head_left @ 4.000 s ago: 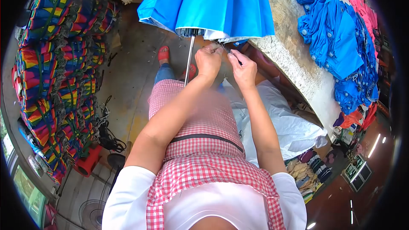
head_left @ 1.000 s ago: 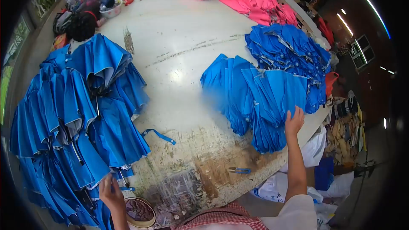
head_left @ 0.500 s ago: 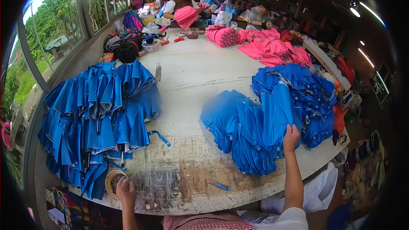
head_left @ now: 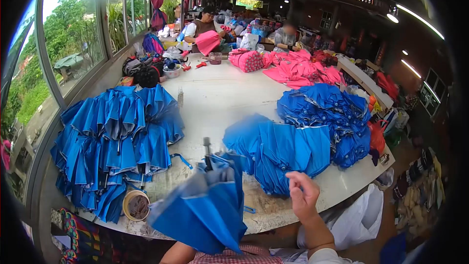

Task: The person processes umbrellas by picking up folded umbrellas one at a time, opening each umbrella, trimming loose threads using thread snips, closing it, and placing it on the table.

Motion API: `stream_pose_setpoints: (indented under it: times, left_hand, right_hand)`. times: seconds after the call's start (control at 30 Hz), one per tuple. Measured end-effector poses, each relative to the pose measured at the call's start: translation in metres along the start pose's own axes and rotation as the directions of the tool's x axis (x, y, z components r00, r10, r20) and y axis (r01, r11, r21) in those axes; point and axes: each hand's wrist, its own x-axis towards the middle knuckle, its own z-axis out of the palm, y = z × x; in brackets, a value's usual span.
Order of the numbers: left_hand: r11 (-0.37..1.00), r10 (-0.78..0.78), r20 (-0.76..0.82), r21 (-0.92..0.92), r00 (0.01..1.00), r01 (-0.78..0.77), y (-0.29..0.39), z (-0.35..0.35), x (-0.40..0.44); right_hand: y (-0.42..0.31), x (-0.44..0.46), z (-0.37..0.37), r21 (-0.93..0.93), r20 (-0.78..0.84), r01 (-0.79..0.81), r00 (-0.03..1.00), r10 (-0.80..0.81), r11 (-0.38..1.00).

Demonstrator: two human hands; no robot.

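Observation:
A folded blue umbrella (head_left: pixel 205 205) with a grey underside is held up over the near edge of the table, its dark shaft end (head_left: pixel 207 146) pointing away from me. My left forearm reaches under it; the canopy hides my left hand, which appears to hold it. My right hand (head_left: pixel 304 195) is raised right of the umbrella, holding nothing, its fingers partly bent and apart. Just beyond it lies a pile of blue umbrellas (head_left: pixel 288 154). A bowl of small brownish pieces (head_left: pixel 129 199) sits left of the held umbrella. Blue-handled snips (head_left: pixel 249 209) show partly beside it.
Overlapping blue umbrellas (head_left: pixel 115 142) cover the table's left side, with a loose blue strap (head_left: pixel 181 160) nearby. More blue umbrellas (head_left: pixel 327 112) and pink umbrellas (head_left: pixel 308 71) lie at the right and back. A co-worker (head_left: pixel 200 27) handles a pink umbrella across the table (head_left: pixel 220 98).
My left hand has left the bowl and is now behind the blue umbrella, brought in front of me. My right hand has let go of blue fabric at the right pile and moved nearer.

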Motion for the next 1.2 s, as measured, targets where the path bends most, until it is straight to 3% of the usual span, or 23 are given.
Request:
stream_pose_setpoints:
  times: [0.07, 0.1, 0.13, 0.17, 0.3, 0.33, 0.37, 0.47, 0.53, 0.63, 0.7, 0.73, 0.77, 0.8, 0.83, 0.87, 0.9, 0.93, 1.0, 1.03, 1.07, 1.13, 1.2]
  left_hand:
    - [0.966, -0.061, -0.051, 0.248, 0.997, 0.072, 0.010, -0.008, -0.028]
    - [0.824, 0.166, 0.025, 0.545, 0.986, -0.152, 0.009, -0.016, -0.040]
    - [0.547, 0.345, 0.164, 0.765, 0.924, -0.340, 0.009, -0.025, -0.051]
    - [0.397, 0.356, 0.231, 0.840, 0.906, -0.370, 0.012, -0.036, -0.064]
    - [0.197, 0.387, 0.224, 0.928, 0.895, -0.317, 0.017, -0.096, -0.118]
    - [0.063, 0.437, 0.306, 0.928, 0.846, -0.368, 0.030, -0.114, -0.133]
    - [-0.067, 0.366, 0.314, 0.948, 0.876, -0.311, 0.045, -0.134, -0.151]
    - [-0.345, 0.401, 0.263, 0.931, 0.877, -0.122, 0.093, -0.198, -0.205]
    - [-0.535, 0.407, 0.403, 0.833, 0.820, -0.143, 0.130, -0.214, -0.227]
    - [-0.784, 0.393, 0.579, 0.617, 0.714, -0.069, 0.198, -0.203, -0.221]
    - [-0.694, 0.568, 0.399, 0.702, 0.720, 0.158, 0.225, -0.144, -0.220]
    - [-0.637, 0.650, 0.359, 0.738, 0.669, 0.222, 0.228, -0.114, -0.226]
    - [-0.605, 0.688, 0.428, 0.784, 0.585, 0.139, 0.226, -0.085, -0.241]
    - [-0.575, 0.728, 0.481, 0.816, 0.489, 0.054, 0.216, -0.068, -0.258]
    - [-0.478, 0.750, 0.486, 0.867, 0.449, -0.140, 0.196, -0.065, -0.275]
    - [-0.361, 0.778, 0.474, 0.875, 0.412, -0.323, 0.174, -0.063, -0.292]
    - [-0.124, 0.768, 0.345, 0.907, 0.540, -0.402, 0.154, -0.067, -0.300]
    - [0.128, 0.710, 0.216, 0.897, 0.671, -0.424, 0.135, -0.077, -0.301]
    - [0.761, 0.532, -0.234, 0.555, 0.814, -0.337, 0.099, -0.083, -0.264]
    - [0.841, 0.489, -0.278, 0.403, 0.827, -0.362, 0.085, -0.094, -0.242]
    - [0.875, 0.482, -0.273, 0.197, 0.832, -0.443, 0.077, -0.098, -0.223]
    - [0.852, 0.483, -0.375, -0.006, 0.791, -0.523, 0.079, -0.101, -0.187]
    - [0.786, 0.452, -0.532, -0.143, 0.716, -0.602, 0.079, -0.095, -0.157]
  right_hand:
    - [-0.021, 0.016, 0.015, 0.028, 0.036, -0.018, 0.999, 0.017, 0.999]
    - [-0.032, 0.023, 0.028, 0.002, 0.132, 0.031, 0.991, -0.031, 1.000]
    - [-0.044, 0.026, 0.044, -0.017, 0.228, 0.088, 0.970, -0.082, 0.996]
    - [-0.058, 0.026, 0.061, 0.064, 0.303, 0.106, 0.945, -0.121, 0.992]
    - [-0.087, 0.003, 0.105, 0.217, 0.470, 0.140, 0.853, -0.229, 0.966]
    - [-0.091, -0.001, 0.108, 0.210, 0.454, 0.190, 0.850, -0.267, 0.959]
    - [-0.093, -0.005, 0.108, 0.199, 0.437, 0.241, 0.846, -0.306, 0.950]
    - [-0.074, -0.014, 0.069, 0.124, 0.179, -0.088, 0.982, 0.065, 0.988]
    - [-0.071, -0.034, 0.066, 0.160, 0.453, -0.134, 0.890, 0.048, 0.978]
    - [-0.109, -0.050, 0.091, 0.077, 0.667, 0.080, 0.737, -0.110, 0.994]
    - [-0.128, -0.072, 0.119, -0.102, 0.741, 0.364, 0.649, -0.174, 0.926]
    - [-0.122, -0.086, 0.140, 0.058, 0.649, 0.280, 0.719, -0.249, 0.958]
    - [-0.118, -0.099, 0.156, 0.230, 0.536, 0.214, 0.787, -0.307, 0.949]
    - [-0.125, -0.106, 0.158, 0.455, 0.679, -0.332, 0.729, -0.081, 0.826]
    - [-0.132, -0.111, 0.158, 0.483, 0.840, -0.770, 0.542, 0.028, 0.418]
    - [-0.140, -0.117, 0.157, 0.284, 0.957, -0.952, 0.288, -0.019, -0.118]
    - [-0.158, -0.130, 0.158, 0.314, 0.942, -0.893, 0.336, -0.015, -0.322]
    - [-0.161, -0.135, 0.161, 0.344, 0.931, -0.874, 0.366, 0.000, -0.344]
    - [-0.168, -0.144, 0.168, 0.372, 0.919, -0.841, 0.394, 0.025, -0.394]
    - [-0.173, -0.138, 0.170, 0.437, 0.878, -0.899, 0.434, 0.203, 0.034]
    - [-0.173, -0.139, 0.176, 0.411, 0.795, -0.817, 0.538, 0.280, 0.404]
    - [-0.153, -0.154, 0.193, 0.486, 0.641, -0.582, 0.745, 0.186, 0.652]
    - [-0.147, -0.161, 0.189, 0.367, 0.488, -0.283, 0.869, 0.075, 0.886]
